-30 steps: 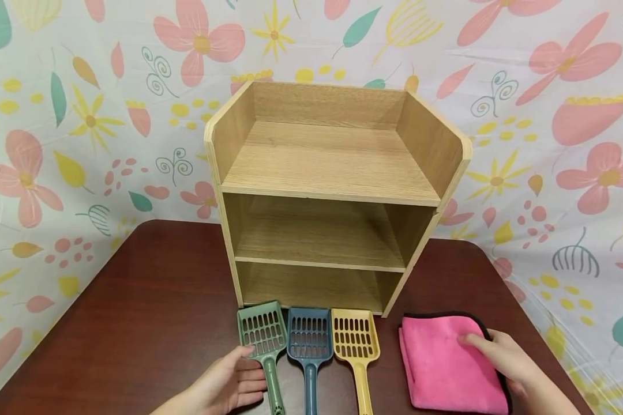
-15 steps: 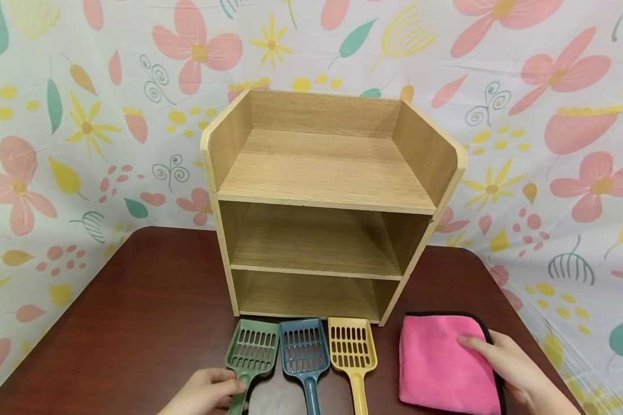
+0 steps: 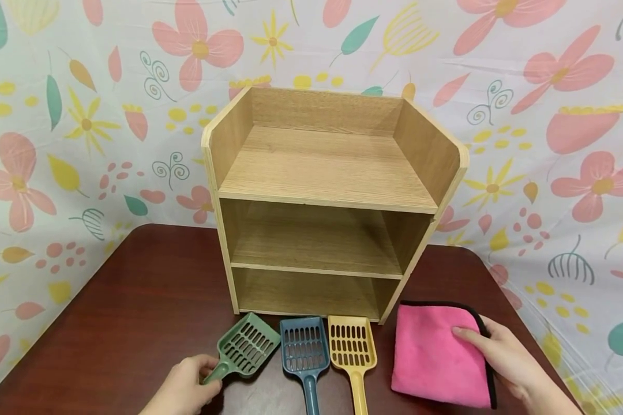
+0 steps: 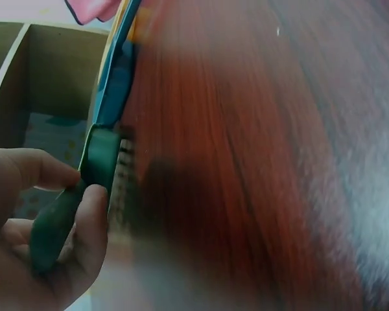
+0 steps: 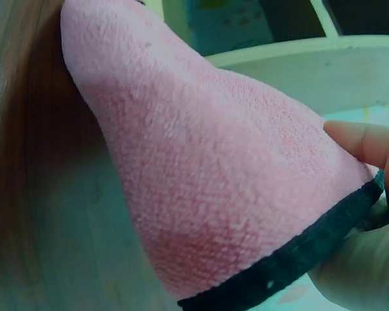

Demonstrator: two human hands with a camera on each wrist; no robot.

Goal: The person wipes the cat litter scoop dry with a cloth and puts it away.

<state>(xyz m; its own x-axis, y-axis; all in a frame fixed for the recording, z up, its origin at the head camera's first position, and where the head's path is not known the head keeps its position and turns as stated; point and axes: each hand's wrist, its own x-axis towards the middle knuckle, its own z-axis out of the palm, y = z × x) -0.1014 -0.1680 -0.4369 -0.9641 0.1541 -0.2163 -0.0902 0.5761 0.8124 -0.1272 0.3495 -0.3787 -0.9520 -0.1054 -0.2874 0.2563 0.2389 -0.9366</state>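
Observation:
My left hand (image 3: 187,383) grips the handle of a green slotted litter scoop (image 3: 249,344), its head tilted toward the upper right. In the left wrist view, thumb and fingers close round the green handle (image 4: 55,227). Beside it on the table lie a blue litter scoop (image 3: 304,346) and a yellow litter scoop (image 3: 351,343), handles toward me. At the right, my right hand (image 3: 509,357) pinches the black-trimmed edge of a folded pink cloth (image 3: 438,357). The right wrist view shows the pink cloth (image 5: 181,155) hanging from thumb and fingers, partly off the table.
A wooden shelf unit (image 3: 316,199) with a railed top and two lower compartments stands behind the scoops. The dark red table (image 3: 135,305) extends to both sides. A flower-patterned sheet (image 3: 83,115) hangs behind.
My left hand has taken hold of the green scoop's handle and swung it leftward, away from the blue one. The pink cloth has lifted and shifted slightly left in my right hand.

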